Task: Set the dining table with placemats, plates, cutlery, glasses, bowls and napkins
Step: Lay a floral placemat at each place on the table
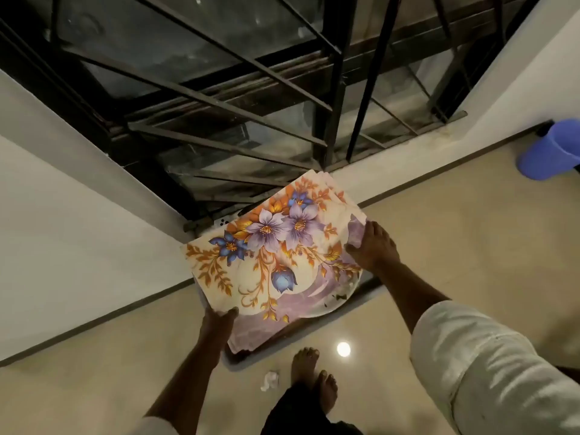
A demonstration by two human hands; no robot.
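Both hands hold a stack of floral placemats above the tiled floor. Left hand grips the near edge, right hand the right edge. Barred window beyond; blue bucket at far right.

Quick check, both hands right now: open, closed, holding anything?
Left hand: closed on the near edge of the floral placemats.
Right hand: closed on the same stack's right edge.

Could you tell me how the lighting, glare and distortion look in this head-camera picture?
Head view: warm, dim indoor light; a round lamp reflection glares off the glossy floor. Wide-angle distortion slants the window grille and walls. The floral placemats, held by the left hand and right hand, are reasonably sharp; the window glass is dark and murky.
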